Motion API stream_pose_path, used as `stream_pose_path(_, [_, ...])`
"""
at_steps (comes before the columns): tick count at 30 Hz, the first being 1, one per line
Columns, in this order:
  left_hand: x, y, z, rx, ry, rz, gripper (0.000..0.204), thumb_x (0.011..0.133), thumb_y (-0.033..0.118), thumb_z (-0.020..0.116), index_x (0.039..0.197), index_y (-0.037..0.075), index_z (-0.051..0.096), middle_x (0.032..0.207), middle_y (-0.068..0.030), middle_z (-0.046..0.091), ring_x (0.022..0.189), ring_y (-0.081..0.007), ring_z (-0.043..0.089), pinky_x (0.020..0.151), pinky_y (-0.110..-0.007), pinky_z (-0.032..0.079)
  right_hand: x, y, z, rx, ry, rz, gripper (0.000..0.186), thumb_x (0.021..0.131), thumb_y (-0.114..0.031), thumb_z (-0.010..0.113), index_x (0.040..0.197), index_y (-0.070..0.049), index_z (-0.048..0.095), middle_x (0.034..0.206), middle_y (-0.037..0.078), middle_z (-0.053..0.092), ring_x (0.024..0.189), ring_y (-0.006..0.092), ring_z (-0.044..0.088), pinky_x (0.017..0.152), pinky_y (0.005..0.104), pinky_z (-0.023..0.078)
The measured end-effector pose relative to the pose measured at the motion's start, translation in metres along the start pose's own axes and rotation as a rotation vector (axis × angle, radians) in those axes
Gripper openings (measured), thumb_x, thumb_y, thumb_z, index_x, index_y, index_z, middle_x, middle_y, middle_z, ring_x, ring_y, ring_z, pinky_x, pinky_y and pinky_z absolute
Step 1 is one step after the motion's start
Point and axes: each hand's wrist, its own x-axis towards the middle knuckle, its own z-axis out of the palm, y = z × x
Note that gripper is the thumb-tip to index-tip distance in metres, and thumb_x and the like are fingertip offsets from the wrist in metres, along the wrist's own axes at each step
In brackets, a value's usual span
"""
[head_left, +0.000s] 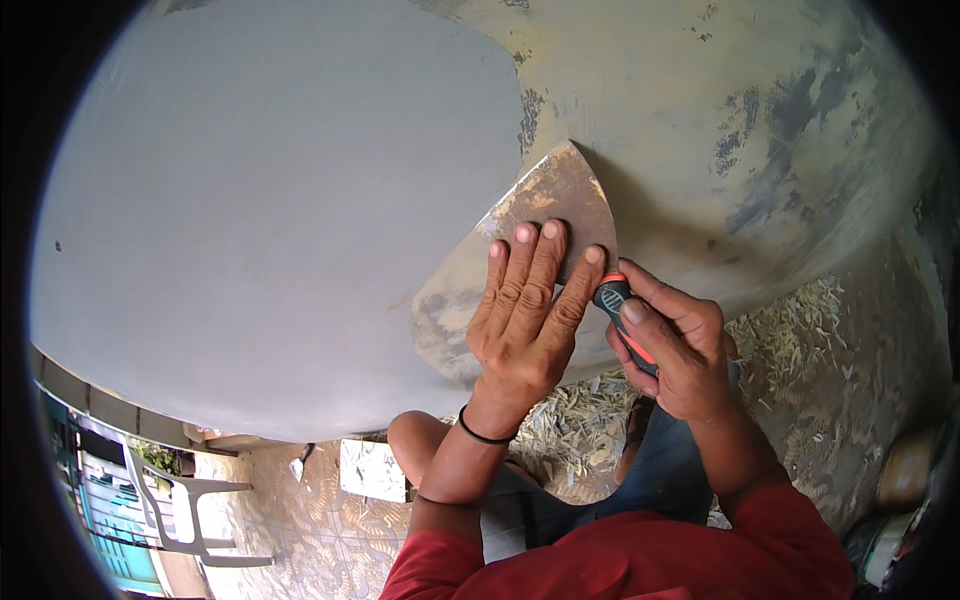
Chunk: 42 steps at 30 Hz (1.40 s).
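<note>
The scraper [553, 195] was against the big curved shell [280, 200], its wide, stained blade lying where the smooth grey area met the patchy yellowish part. The right hand [675, 345] had its fingers closed around the black-and-red handle [627, 325], the thumb laid along the top. The left hand [528, 320] was not wrapped around anything; its fingers were stretched out and slightly spread, the middle ones flat on the blade (a thin dark band [484, 428] circled that wrist). The blade's cutting edge faced up and to the left.

Below, pale curled shavings [580, 425] were strewn over the patterned floor [330, 525], with more at the right. A whitish block [373, 470] sat beside the person's left knee [415, 440], and a small tool [301, 461] lay near it. A plastic chair [190, 510] was well apart at the lower left.
</note>
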Motion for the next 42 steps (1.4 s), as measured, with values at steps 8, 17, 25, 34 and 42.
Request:
stream_pose_path(8, [0.006, 0.002, -0.007, -0.044, 0.011, -0.022, 0.034, 0.092, 0.011, 0.082, 0.126, 0.017, 0.081, 0.133, -0.0173, 0.074, 0.132, -0.0318, 0.068, 0.110, -0.047, 0.056, -0.004, -0.004, 0.002, -0.067, 0.006, -0.040, 0.044, 0.112, -0.012, 0.054, 0.154, 0.001, 0.055, 0.077, 0.008, 0.063, 0.050, 0.0047, 0.043, 0.043, 0.0217, 0.035])
stream_pose_path(17, [0.003, 0.003, 0.007, -0.046, 0.064, -0.049, 0.038, 0.093, 0.010, 0.078, 0.131, 0.015, 0.079, 0.135, -0.0167, 0.074, 0.134, -0.0317, 0.066, 0.112, -0.044, 0.054, 0.006, -0.031, -0.017, -0.237, -0.122, -0.031, 0.046, 0.112, -0.012, 0.057, 0.155, 0.004, 0.052, 0.077, -0.001, 0.059, 0.060, 0.0022, 0.047, 0.053, 0.0211, 0.041])
stream_pose_path(25, [0.005, 0.008, 0.014, -0.046, 0.055, -0.066, 0.040, 0.094, 0.006, 0.077, 0.133, 0.012, 0.077, 0.139, -0.0185, 0.071, 0.137, -0.0328, 0.064, 0.112, -0.045, 0.055, 0.020, -0.048, -0.032, -0.422, -0.165, -0.086, 0.043, 0.110, -0.009, 0.058, 0.150, 0.005, 0.057, 0.074, -0.001, 0.058, 0.065, 0.0032, 0.049, 0.058, 0.0236, 0.044])
stream_pose_path(34, [0.008, 0.015, 0.016, -0.102, -0.036, -0.067, 0.054, 0.089, -0.001, 0.080, 0.141, 0.002, 0.068, 0.149, -0.0279, 0.060, 0.140, -0.0421, 0.058, 0.113, -0.049, 0.054, 0.032, -0.068, -0.046, -0.602, -0.244, -0.165, 0.043, 0.110, -0.009, 0.057, 0.151, 0.002, 0.057, 0.073, -0.001, 0.058, 0.060, 0.0021, 0.046, 0.054, 0.0212, 0.040])
stream_pose_path(42, [0.010, 0.014, 0.003, -0.001, -0.035, -0.157, 0.065, 0.096, 0.009, 0.076, 0.153, -0.010, 0.050, 0.157, -0.0396, 0.045, 0.148, -0.0559, 0.042, 0.119, -0.056, 0.045, 0.071, -0.095, -0.017, -0.766, -0.396, -0.303, 0.038, 0.105, -0.010, 0.057, 0.137, 0.010, 0.065, 0.074, 0.014, 0.066, 0.061, 0.0119, 0.057, 0.056, 0.0317, 0.044])
